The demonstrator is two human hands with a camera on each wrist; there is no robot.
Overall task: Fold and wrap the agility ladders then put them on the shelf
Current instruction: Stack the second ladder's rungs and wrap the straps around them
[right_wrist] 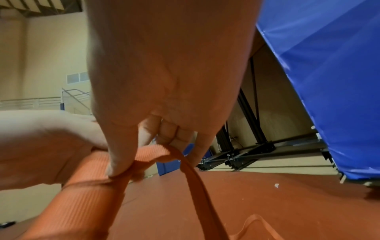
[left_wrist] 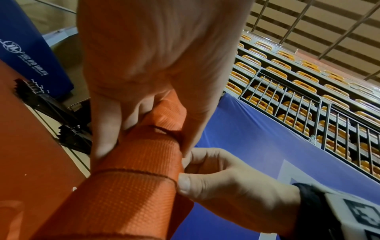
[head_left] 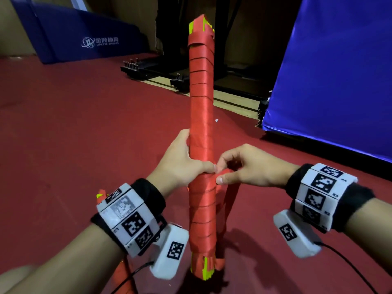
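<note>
A long bundle of agility ladder [head_left: 201, 115], yellow rungs wound round with red strap, stands nearly upright in front of me, its lower end close to the red floor. My left hand [head_left: 186, 160] grips the bundle [left_wrist: 133, 170] at its middle, thumb across the front. My right hand [head_left: 235, 166] pinches the loose red strap [right_wrist: 191, 172] against the bundle's right side, thumb tip touching the wrap. The strap's free tail [head_left: 230, 200] hangs down behind the bundle. Part of another red and yellow ladder [head_left: 100, 195] shows behind my left wrist.
Red mat floor [head_left: 74, 134] spreads all around. A large blue padded block [head_left: 331, 81] stands at the right, another blue pad [head_left: 84, 39] at the far left. Black metal frames [head_left: 157, 68] lie on the floor beyond. Railings and rows of orange seats [left_wrist: 287, 100] rise behind.
</note>
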